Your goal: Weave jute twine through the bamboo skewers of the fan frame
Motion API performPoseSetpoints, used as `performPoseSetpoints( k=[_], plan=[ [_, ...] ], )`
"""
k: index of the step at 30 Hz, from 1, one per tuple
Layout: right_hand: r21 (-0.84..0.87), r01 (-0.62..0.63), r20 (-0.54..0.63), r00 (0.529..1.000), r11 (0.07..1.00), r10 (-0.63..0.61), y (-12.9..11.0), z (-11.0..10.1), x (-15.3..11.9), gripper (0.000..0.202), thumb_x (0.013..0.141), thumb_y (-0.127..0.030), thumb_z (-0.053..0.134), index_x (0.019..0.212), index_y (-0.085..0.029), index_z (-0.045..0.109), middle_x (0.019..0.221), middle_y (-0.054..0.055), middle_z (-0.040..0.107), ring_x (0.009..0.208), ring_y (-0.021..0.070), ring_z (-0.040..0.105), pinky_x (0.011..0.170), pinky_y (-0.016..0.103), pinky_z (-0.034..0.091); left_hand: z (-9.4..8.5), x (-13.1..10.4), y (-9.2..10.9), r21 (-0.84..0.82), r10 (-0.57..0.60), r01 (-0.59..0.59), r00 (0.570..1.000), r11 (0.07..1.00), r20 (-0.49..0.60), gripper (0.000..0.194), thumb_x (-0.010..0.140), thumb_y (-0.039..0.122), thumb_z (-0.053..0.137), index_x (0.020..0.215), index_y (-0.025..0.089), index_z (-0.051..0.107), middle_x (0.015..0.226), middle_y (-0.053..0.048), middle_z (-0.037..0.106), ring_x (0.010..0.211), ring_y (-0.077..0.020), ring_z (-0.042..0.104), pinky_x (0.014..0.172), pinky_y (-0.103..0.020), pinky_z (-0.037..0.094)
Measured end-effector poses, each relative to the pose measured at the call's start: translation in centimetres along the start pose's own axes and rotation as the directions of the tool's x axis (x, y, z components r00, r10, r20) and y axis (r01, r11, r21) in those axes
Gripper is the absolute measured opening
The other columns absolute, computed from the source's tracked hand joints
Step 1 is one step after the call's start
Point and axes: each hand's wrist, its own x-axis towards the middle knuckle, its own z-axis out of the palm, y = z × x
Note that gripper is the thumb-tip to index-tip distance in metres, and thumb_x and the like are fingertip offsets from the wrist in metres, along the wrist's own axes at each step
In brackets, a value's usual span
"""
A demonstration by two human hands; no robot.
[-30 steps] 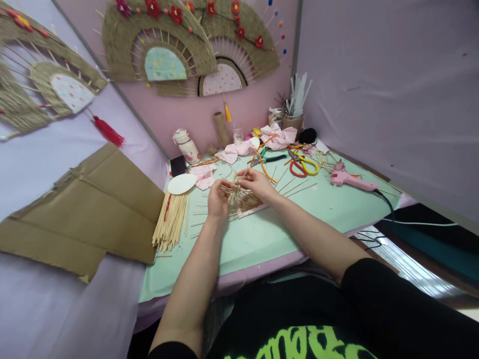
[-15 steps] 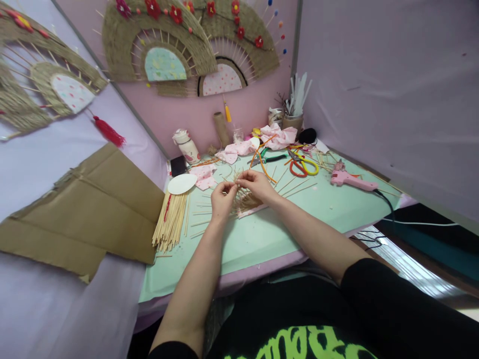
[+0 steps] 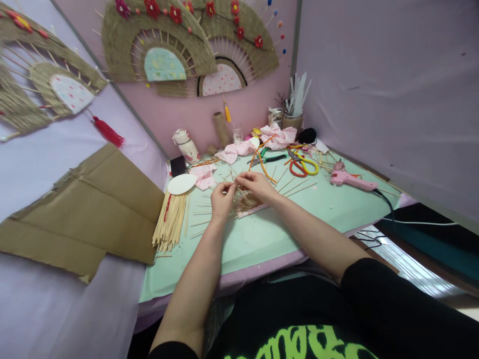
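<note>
On the pale green table lies a half-round piece (image 3: 255, 203) with thin sticks fanning out around it. Both hands meet above its upper left part, fingertips almost touching. My left hand (image 3: 223, 197) is closed in a pinch on tan twine. My right hand (image 3: 256, 183) pinches close beside it, thumb and forefinger together on the same tangle of twine (image 3: 245, 199). Loose strands hang below the fingers over the piece. Exactly how the twine runs between the fingertips is too small to tell.
Left of the hands, a bundle of sticks (image 3: 170, 222) lies under a white oval (image 3: 182, 184), beside cardboard (image 3: 86, 209). Behind are pliers (image 3: 271, 159), scissors (image 3: 304, 167) and a bottle (image 3: 186, 146). A pink glue gun (image 3: 352, 179) with its cord lies at right.
The twine beneath my fingers has shifted and looks looser and more spread. My right hand has moved very slightly down; my left hand is almost where it was.
</note>
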Motion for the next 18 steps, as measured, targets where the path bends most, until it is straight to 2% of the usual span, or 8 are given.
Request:
performPoseSetpoints(
  k=[6,13,18],
  plan=[
    [-0.225,0.14,-0.004,0.99,0.964,-0.144,0.26,-0.05,-0.13,0.014,0.069,-0.028,0.059,0.072,-0.014,0.062,0.069,0.001,0.061,0.066,0.0116,0.055,0.067,0.025,0.044,-0.02,0.08,-0.28,-0.026,-0.008,0.007,1.0,1.0,-0.005,0.011,0.069,0.028,0.064,0.072,0.017,0.066,0.072,-0.002,0.061,0.071,-0.0137,0.051,0.069,-0.025,0.039],
    [-0.409,0.215,0.015,0.973,0.887,-0.228,0.6,-0.13,-0.18,0.013,0.073,-0.025,0.055,0.075,-0.015,0.063,0.071,0.002,0.062,0.067,0.012,0.055,0.066,0.025,0.043,-0.1,-0.13,-0.06,0.104,0.114,-0.115,0.993,0.988,0.01,0.007,0.074,0.022,0.059,0.07,0.019,0.065,0.071,-0.002,0.058,0.071,-0.0143,0.05,0.069,-0.026,0.037],
    [-0.509,0.255,0.052,0.962,0.822,-0.267,0.81,-0.22,-0.1,0.011,0.074,-0.022,0.053,0.074,-0.016,0.062,0.071,0.001,0.061,0.067,0.0119,0.052,0.066,0.025,0.04,-0.16,-0.29,0.32,0.091,0.111,-0.112,0.994,0.99,0.01,0.006,0.072,0.02,0.061,0.067,0.02,0.065,0.07,-0.002,0.057,0.072,-0.0152,0.049,0.069,-0.026,0.036]
  ],
)
